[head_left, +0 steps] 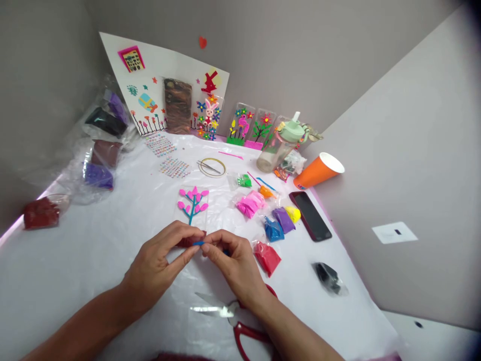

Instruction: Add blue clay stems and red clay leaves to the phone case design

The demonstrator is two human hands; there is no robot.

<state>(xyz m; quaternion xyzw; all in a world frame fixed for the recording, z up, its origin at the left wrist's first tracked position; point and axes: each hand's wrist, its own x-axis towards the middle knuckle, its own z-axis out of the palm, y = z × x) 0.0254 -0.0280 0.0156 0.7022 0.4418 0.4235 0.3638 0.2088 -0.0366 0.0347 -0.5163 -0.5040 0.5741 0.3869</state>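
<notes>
Between the fingertips of both hands is a small strip of blue clay (198,243). My left hand (160,260) pinches its left side, and my right hand (233,255) pinches at its right end. Another bit of blue shows beside the right fingers, mostly hidden. Just beyond the hands lies a clear phone case (203,213) carrying a plant with a teal stem (193,206) and pink petals or leaves. Its lower part, dark red-brown, is partly covered by my fingers. Red-handled scissors (236,313) lie with blades apart below my right wrist, which hides part of the handles.
Bagged clay lies to the right: pink (251,204), blue (274,229), red (267,257), black (328,277). A phone (311,215), orange cup (319,170) and bottle (276,153) stand or lie beyond. Tweezers (209,166) and gem sheets (175,167) are farther back. Bagged clay (98,174) lines the left.
</notes>
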